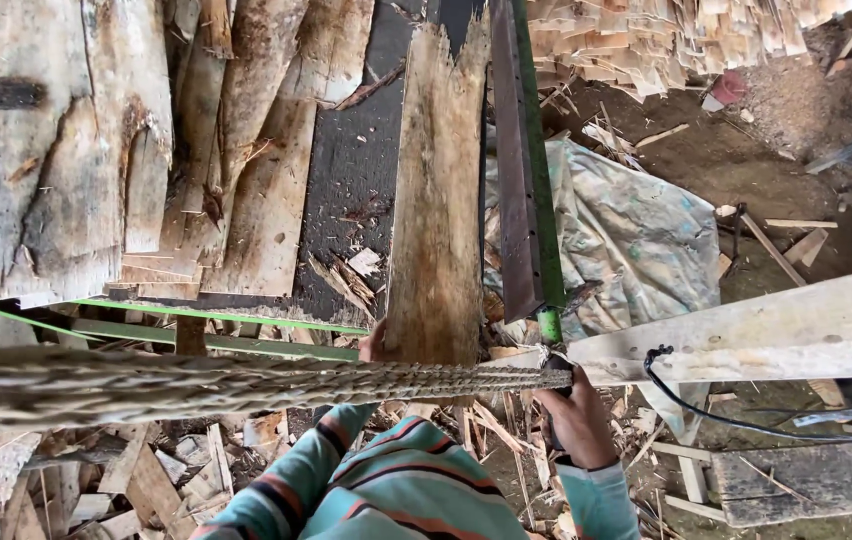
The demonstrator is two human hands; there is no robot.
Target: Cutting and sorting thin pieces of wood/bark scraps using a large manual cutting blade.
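Observation:
A long rough wooden plank (436,200) lies lengthwise on a dark machine bed (351,170), its near end towards me. My left hand (374,347) grips that near end at its left corner and is mostly hidden behind a thick braided rope (246,383) that crosses the view. My right hand (576,418) is closed around a dark handle (558,372) at the rope's right end. A dark metal rail with a green edge (524,160) runs along the plank's right side. My striped teal sleeves (396,490) fill the bottom.
Rough bark-edged slabs (66,150) are stacked at left on a green metal frame (216,318). A pile of cut wood (666,35) sits top right, and a crumpled plastic sheet (636,230) lies below it. A pale beam (766,330) and a black cable (706,410) are at right. Offcuts litter the ground.

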